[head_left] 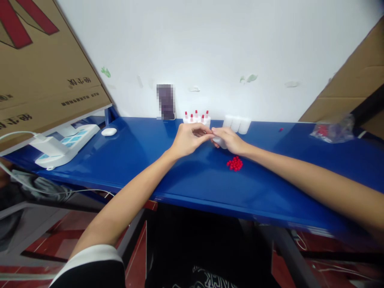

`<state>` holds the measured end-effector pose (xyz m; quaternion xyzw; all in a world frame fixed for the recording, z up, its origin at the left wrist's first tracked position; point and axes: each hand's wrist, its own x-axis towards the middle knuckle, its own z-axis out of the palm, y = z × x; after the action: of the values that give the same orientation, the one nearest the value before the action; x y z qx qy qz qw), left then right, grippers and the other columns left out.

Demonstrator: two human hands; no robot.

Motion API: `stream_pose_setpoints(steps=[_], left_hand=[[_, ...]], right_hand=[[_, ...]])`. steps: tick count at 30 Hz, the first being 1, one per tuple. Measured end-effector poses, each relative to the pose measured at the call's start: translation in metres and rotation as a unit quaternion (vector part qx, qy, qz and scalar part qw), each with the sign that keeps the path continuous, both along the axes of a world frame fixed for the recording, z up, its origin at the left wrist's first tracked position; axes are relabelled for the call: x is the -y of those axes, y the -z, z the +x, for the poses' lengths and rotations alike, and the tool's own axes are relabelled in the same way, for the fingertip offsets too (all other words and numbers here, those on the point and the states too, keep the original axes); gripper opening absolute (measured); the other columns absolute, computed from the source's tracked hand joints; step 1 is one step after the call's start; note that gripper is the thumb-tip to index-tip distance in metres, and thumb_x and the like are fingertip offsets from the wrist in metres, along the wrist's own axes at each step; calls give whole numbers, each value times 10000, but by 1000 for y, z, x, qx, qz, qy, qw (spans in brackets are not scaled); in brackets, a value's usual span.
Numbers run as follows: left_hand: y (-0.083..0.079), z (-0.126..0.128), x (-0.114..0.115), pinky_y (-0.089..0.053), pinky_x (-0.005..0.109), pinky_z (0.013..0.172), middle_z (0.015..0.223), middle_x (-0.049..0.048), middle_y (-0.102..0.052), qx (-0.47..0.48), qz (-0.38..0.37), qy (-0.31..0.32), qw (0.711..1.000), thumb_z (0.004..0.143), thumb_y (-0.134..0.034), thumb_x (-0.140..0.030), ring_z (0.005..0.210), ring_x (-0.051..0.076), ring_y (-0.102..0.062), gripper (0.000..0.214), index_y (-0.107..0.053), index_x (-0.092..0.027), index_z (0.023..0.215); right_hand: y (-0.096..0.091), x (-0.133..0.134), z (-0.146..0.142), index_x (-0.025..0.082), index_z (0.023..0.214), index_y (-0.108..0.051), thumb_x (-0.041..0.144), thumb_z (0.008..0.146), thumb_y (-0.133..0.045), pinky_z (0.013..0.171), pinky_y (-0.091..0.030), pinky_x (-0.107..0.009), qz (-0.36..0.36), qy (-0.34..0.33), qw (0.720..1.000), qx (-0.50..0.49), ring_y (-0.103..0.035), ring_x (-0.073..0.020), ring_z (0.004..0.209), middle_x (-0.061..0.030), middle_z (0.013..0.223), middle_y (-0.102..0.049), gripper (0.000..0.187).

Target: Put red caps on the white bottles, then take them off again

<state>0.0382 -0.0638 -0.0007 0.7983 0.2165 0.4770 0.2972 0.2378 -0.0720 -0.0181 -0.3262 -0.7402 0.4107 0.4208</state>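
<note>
Closely, right hand fingers wrap a smooth white bottle; left hand fingers pinch its top.

My left hand and right hand meet mid-surface, a small bottle between them. A heap of small round pieces lies just before my right hand. Behind, along the wall, a phone stands left of the capped bottles, with a row of containers to their right. A mouse and a scale sit far left, and a bag far right.
</note>
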Motion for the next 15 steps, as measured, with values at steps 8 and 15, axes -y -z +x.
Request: stream_pose_setpoints(steps=[8,15], left_hand=[[3,6,3,-626,266,739,863,51,-797,21,54,-9,998,839,-811,-350,748,140,-741,204,-765,-155,877],[6,2,4,-602,225,745,934,25,-797,-54,216,-21,975,921,-661,-157,765,101,-729,131,-721,-165,1038]], right_hand=[[0,2,1,211,566,-532,709,984,-402,525,-329,-295,32,-26,999,16,-422,-115,499,14,500,-489,663],[1,-1,0,213,604,-490,609,951,-593,518,-299,-277,32,-57,998,27,-372,-98,512,60,527,-403,536]])
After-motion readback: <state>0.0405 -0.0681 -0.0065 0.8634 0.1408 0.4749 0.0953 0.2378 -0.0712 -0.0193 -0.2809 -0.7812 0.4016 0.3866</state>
